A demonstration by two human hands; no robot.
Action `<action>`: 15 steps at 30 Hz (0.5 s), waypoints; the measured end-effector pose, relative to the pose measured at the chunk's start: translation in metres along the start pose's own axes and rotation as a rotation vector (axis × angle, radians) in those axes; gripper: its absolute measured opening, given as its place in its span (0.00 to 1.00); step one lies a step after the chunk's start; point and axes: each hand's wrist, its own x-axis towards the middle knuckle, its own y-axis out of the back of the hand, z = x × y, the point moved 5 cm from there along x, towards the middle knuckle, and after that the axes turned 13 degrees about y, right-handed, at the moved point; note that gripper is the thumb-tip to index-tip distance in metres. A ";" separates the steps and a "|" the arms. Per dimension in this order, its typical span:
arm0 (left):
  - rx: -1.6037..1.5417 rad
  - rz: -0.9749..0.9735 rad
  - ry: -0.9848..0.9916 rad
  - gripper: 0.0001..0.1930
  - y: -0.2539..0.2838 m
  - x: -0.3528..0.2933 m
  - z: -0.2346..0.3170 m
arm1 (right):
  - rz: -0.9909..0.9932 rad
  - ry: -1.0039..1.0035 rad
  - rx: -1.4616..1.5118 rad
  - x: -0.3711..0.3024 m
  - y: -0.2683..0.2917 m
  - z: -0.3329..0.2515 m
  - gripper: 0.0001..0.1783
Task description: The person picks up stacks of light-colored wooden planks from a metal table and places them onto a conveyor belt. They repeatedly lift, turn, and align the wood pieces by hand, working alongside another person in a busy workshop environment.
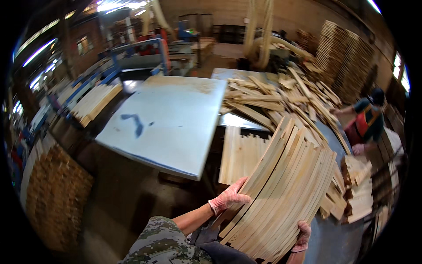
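Observation:
A wide bundle of pale wooden slats [285,180], lying side by side, is held between my two gloved hands in front of my body. My left hand [231,196], in a pink-and-white knit glove, grips the bundle's left edge with the thumb over the top slat. At the lower right edge my right hand [302,236], gloved alike, wraps around the outermost slats; some of its fingers are hidden beneath the wood. Just beyond the bundle, another stack of slats [239,154] lies beside the pale table.
A pale blue-white table [176,119] stands ahead on the left. Loose boards [263,99] are heaped at the far right, where a co-worker [369,116] stands. A tall wood stack [57,193] rises at left; more slats [94,103] lie by the blue machine [140,55].

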 end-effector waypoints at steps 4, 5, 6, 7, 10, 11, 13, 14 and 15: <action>-0.199 0.124 -0.075 0.53 0.111 -0.073 0.019 | -0.138 -0.123 -0.014 0.015 -0.210 0.027 0.39; -0.266 0.168 -0.043 0.54 0.140 -0.095 0.025 | -0.168 -0.148 -0.013 0.015 -0.259 0.037 0.45; -0.308 0.187 -0.038 0.55 0.173 -0.115 0.029 | -0.256 -0.189 -0.002 0.027 -0.275 0.067 0.50; -0.351 0.203 -0.033 0.55 0.208 -0.133 0.030 | -0.280 -0.228 -0.053 0.040 -0.289 0.099 0.38; -0.440 0.312 -0.074 0.50 0.324 -0.188 0.027 | -0.378 -0.394 -0.118 0.073 -0.339 0.211 0.14; -0.423 0.351 -0.013 0.47 0.361 -0.202 0.026 | -0.430 -0.394 -0.126 0.075 -0.372 0.236 0.14; -0.397 0.424 0.111 0.42 0.432 -0.220 0.032 | -0.533 -0.391 -0.143 0.081 -0.432 0.286 0.13; -0.341 0.489 0.171 0.36 0.456 -0.232 0.042 | -0.521 -0.363 -0.122 0.066 -0.480 0.294 0.12; -0.347 0.494 0.220 0.36 0.479 -0.239 0.047 | -0.501 -0.392 -0.146 0.068 -0.494 0.316 0.12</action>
